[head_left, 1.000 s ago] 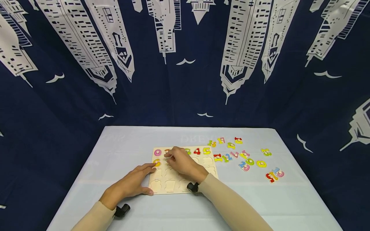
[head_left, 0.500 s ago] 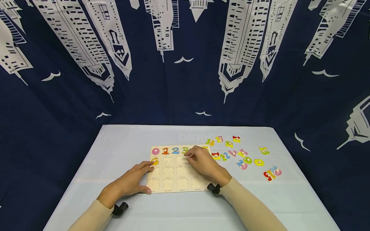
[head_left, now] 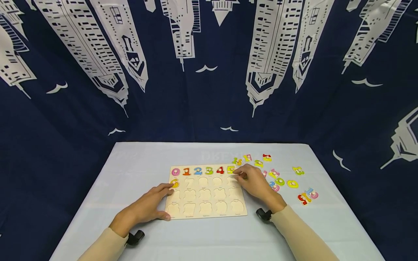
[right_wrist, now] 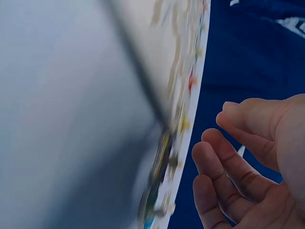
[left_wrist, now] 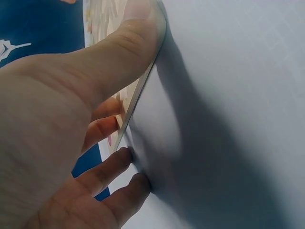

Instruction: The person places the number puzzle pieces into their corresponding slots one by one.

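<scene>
A light wooden number puzzle board (head_left: 197, 200) lies on the table. A pink 0 (head_left: 175, 172), a red 1 (head_left: 186, 171), a blue 2 (head_left: 197, 170), a green 3 (head_left: 209, 170), a red 4 (head_left: 220, 170) and a yellow 5 (head_left: 230, 169) fill its top row. My left hand (head_left: 140, 207) rests along the left edge, thumb on the near corner, a fingertip touching the yellow 6 (head_left: 175, 182). In the left wrist view two fingers sit beyond the edge. Over the board's right edge hovers my right hand (head_left: 258, 184), fingers loosely bent, nothing visible between them in the right wrist view.
Loose number pieces lie right of the board, among them a green 0 (head_left: 279, 181), a yellow 0 (head_left: 292, 183) and a red-and-yellow 15 (head_left: 304, 198). My right hand hides some of them. A dark blue cloth (head_left: 209, 105) with white building prints hangs behind the table (head_left: 147, 156).
My right hand has moved rightward across the board from near the 1 to the 5, uncovering the top row. The left hand has kept its place on the board.
</scene>
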Tool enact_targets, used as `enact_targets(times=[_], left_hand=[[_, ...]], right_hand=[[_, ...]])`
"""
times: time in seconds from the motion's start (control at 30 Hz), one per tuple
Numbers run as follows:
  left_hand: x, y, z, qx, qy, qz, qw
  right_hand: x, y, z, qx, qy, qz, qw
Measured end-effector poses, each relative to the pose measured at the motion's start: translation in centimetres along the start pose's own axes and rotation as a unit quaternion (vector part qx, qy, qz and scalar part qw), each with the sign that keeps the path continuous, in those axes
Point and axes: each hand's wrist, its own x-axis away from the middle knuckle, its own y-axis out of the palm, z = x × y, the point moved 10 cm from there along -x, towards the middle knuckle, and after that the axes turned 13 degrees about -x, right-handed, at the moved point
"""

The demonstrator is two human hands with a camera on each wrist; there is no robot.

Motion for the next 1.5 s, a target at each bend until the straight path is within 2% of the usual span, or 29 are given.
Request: enact_targets(times=[0.37,0.57,0.7,0.8,1.2,1.5], left_hand=[[-0.2,0.1,0.3,-0.001,0.004,-0.001,1.0000],[-0.2,0.1,0.2,-0.010,0.001,0.001,0.9999],[-0.2,0.0,0.3,-0.011,0.003,0.005,0.9999],[-0.2,0.0,0.3,-0.011,0.004,0.004,0.9999],[-0.3,0.0,0.5,-0.018,0.004,0.003,0.9998],[-0.4,-0.2,0.6,-0.025,0.004,0.002,0.9997]], right_hand=[[3.5,-6.6,4.5,0.053,0.041,0.063,0.996],[5.4,-9.1,6.6,0.052,0.069,0.074,0.994],[6.3,-10.3,7.0,0.057,0.060,0.089,0.993],[6.5,-11.0,7.2,0.066,0.054,0.099,0.991],[6.8,-11.9,8.5,0.066,0.073,0.095,0.991],[5.6,-11.7,9.2,0.064,0.089,0.068,0.992]])
